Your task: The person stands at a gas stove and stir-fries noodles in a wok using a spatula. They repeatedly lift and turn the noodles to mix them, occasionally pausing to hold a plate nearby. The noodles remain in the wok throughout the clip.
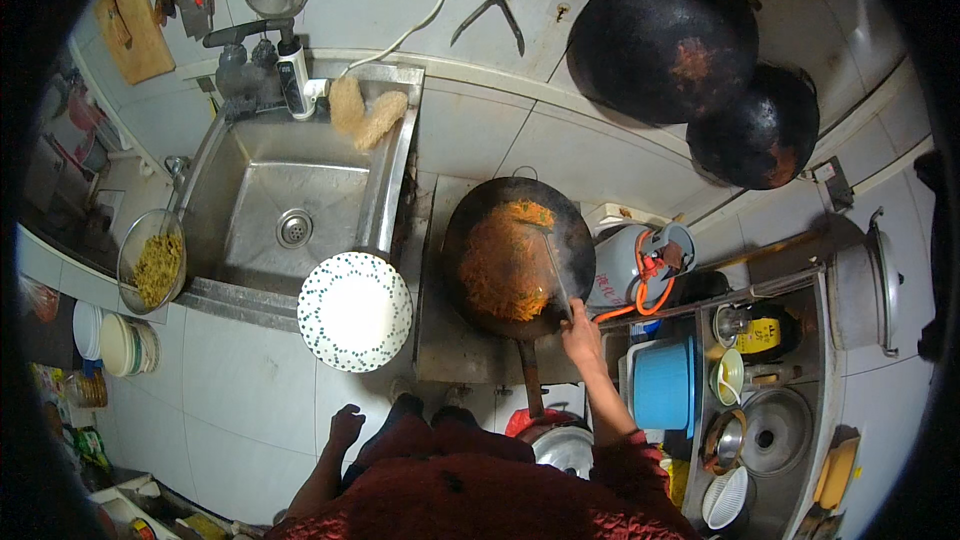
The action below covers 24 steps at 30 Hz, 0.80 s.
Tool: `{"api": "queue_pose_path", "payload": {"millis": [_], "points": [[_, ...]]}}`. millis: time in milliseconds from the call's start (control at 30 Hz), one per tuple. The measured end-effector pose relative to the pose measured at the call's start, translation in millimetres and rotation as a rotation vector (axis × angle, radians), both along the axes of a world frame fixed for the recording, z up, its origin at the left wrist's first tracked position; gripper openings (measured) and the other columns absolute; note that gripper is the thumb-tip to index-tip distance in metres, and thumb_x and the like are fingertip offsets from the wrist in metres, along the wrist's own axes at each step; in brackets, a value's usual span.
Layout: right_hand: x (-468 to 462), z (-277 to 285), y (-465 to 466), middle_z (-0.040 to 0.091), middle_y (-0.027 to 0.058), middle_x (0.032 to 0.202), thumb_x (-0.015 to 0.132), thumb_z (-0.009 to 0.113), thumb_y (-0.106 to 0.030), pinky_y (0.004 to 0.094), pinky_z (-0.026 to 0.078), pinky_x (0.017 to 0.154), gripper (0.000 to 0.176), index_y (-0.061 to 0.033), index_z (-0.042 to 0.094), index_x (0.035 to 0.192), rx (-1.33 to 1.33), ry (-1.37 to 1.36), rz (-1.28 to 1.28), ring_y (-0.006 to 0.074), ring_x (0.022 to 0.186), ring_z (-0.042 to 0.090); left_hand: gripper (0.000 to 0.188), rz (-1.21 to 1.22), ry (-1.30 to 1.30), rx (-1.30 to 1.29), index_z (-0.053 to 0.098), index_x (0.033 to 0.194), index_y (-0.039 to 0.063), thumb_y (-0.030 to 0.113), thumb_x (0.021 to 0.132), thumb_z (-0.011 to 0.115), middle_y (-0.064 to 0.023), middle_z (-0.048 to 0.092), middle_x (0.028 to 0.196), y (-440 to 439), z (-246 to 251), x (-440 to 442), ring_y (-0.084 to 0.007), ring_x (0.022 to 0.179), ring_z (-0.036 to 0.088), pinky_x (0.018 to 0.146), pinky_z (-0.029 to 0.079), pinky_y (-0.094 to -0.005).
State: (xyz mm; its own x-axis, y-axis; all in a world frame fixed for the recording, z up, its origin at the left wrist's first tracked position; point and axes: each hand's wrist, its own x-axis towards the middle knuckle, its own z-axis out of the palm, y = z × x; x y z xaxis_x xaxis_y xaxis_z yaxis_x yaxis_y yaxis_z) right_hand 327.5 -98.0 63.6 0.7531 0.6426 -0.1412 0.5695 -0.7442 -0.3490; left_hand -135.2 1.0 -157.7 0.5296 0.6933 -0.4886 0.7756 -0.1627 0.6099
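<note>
My right hand [583, 337] grips the long handle of a metal wok spatula [556, 262]. The spatula's blade lies among orange shredded food with green bits [525, 298] at the far side of a dark wok [459, 240]. Steam rises near the wok's right side, and its handle [530, 379] points towards me. My left hand [346, 426] hangs low beside my leg, with its fingers loosely curled, slightly apart, and nothing visible in it. Ahead of that hand, a white plate with a dotted rim [354, 313] rests at the sink's near right corner.
A stainless steel sink [300, 187] lies left of the wok. Beside its left rim is a strainer of yellowish food [157, 266]. A grey gas cylinder [626, 270] with an orange hose stands right of the wok. Two black woks [664, 41] hang on the wall. A blue tub [664, 386] sits right.
</note>
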Motion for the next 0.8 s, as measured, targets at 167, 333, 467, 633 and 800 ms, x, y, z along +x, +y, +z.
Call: {"api": "queue_pose_path", "payload": {"millis": [167,333,467,633,800], "points": [[-10.3,36.6,-37.5,0.056,0.0237,0.082,0.071,0.053,-0.005,0.0481,0.041,0.069,0.048,-0.0164,0.036,0.115,-0.272,0.032,0.085,0.0422,0.081,0.053,0.028,0.145,0.012,-0.105,0.057,0.089,0.001,0.020,0.069,0.057,-0.0167,0.059,0.091,-9.2,-16.7,-9.9,-0.0293,0.084,0.057,0.075,0.046,-0.0360],[-25.9,83.9,-91.0,0.058,0.0209,0.089,0.073,0.051,-0.010,0.0467,0.042,0.072,0.044,-0.0176,0.039,0.114,-0.429,0.086,0.164,0.0395,0.083,0.054,0.029,0.253,0.023,-0.165,0.057,0.090,0.001,0.020,0.069,0.058,-0.0163,0.060,0.090,-15.6,-18.1,-13.1,-0.0290,0.084,0.058,0.076,0.046,-0.0359],[-24.0,45.6,-69.8,0.057,0.0244,0.086,0.075,0.050,-0.012,0.0475,0.042,0.070,0.041,-0.0180,0.039,0.114,-0.336,0.067,0.140,0.0420,0.080,0.054,0.029,0.150,-0.033,-0.085,0.056,0.092,0.000,0.019,0.070,0.057,-0.0152,0.060,0.083,-13.7,-28.8,-7.8,-0.0265,0.076,0.058,0.069,0.047,-0.0349],[-7.7,19.3,-25.6,0.056,0.0235,0.088,0.075,0.053,-0.012,0.0465,0.041,0.070,0.040,-0.0187,0.040,0.112,-0.117,0.043,0.020,0.0407,0.085,0.052,0.031,0.105,-0.058,0.043,0.053,0.096,0.000,0.018,0.071,0.057,-0.0140,0.061,0.067,0.7,-2.8,13.3,-0.0223,0.059,0.060,0.056,0.048,-0.0330],[0.6,-10.7,13.4,0.054,0.0258,0.090,0.077,0.049,-0.009,0.0478,0.038,0.067,0.035,-0.0161,0.038,0.110,0.020,0.161,-0.054,0.0436,0.089,0.048,0.026,0.091,-0.064,0.046,0.055,0.092,0.001,0.018,0.072,0.057,-0.0124,0.059,0.062,-6.7,-3.1,6.0,-0.0203,0.057,0.059,0.054,0.048,-0.0323]]}}
